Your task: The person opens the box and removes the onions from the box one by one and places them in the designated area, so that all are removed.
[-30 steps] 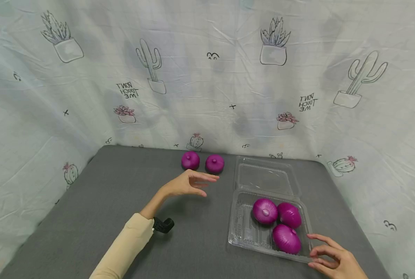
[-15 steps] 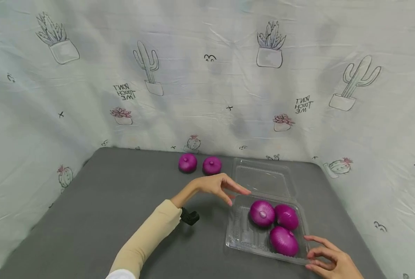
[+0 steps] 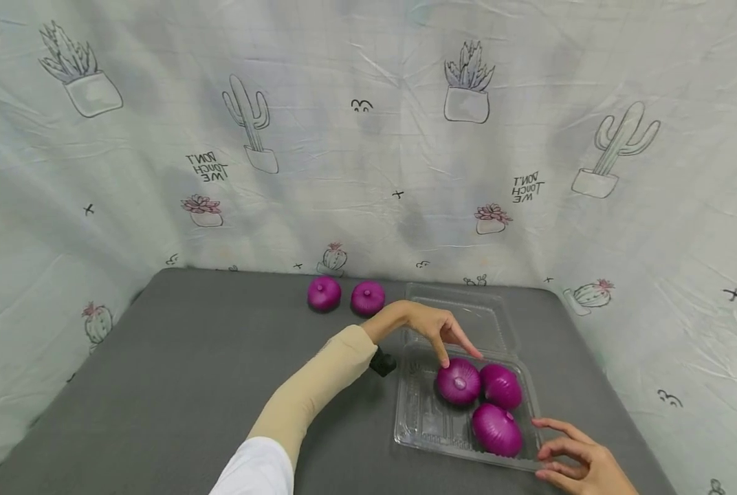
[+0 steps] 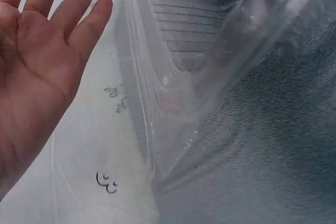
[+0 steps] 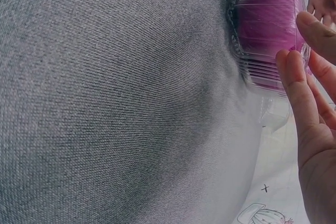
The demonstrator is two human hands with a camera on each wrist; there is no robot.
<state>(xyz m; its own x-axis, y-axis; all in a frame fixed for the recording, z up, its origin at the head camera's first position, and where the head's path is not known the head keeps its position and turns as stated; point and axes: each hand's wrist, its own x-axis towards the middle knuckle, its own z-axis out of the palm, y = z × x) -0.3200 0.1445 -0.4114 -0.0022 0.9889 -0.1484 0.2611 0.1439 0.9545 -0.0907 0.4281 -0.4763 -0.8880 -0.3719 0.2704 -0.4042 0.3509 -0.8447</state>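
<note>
A clear plastic container stands with its lid folded back, holding three purple onions. My left hand hangs over the container's far side, fingers spread. Its thumb and index tips straddle the top of the left onion, overlapping it in the head view. In the left wrist view that palm shows with fingers extended. My right hand pinches the container's near right corner. In the right wrist view, fingertips of the right hand meet at the rim beside an onion.
Two more onions, one on the left and one on the right, sit at the back of the grey table. The other onions in the container are one far right and one in front. A white patterned cloth hangs behind.
My left hand has moved right, from in front of the back onions to over the container's left onion. The right hand has stayed at the corner. The head view has shifted slightly.
</note>
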